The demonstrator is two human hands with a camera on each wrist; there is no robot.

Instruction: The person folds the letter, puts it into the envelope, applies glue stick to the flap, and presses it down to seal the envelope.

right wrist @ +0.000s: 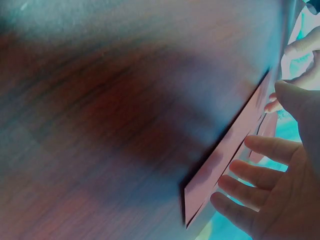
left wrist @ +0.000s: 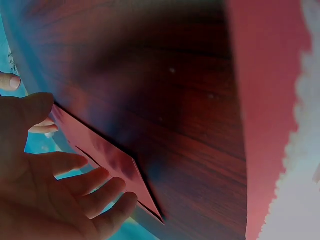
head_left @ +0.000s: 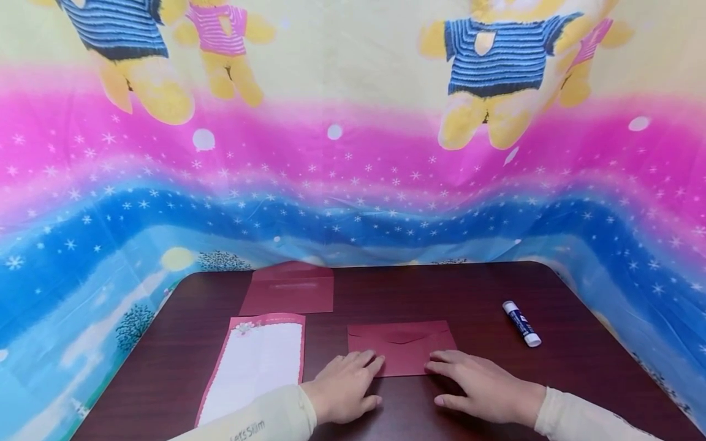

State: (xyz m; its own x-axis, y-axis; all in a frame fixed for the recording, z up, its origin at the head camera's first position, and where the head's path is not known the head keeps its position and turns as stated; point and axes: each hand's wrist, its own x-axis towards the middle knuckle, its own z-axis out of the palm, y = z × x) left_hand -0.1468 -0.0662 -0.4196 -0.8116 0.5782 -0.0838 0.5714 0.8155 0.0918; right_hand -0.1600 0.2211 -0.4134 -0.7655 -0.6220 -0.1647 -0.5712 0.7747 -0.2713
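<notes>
Remotely, I see the red envelope (head_left: 401, 361) lying flap-up on the dark table (head_left: 419, 288). The left hand (head_left: 343, 387) and right hand (head_left: 485, 386) grip nothing, fingers loosely extended at its 2 sides; contact I can't tell. A glue stick (head_left: 521, 324) lies farther right.

A curtained-off work nook, room type unclear: teddy-bear-print curtain (head_left: 342, 177) fills the upper frame and both sides, closing round a dark wood-grain table (head_left: 419, 294) at lower centre.
</notes>
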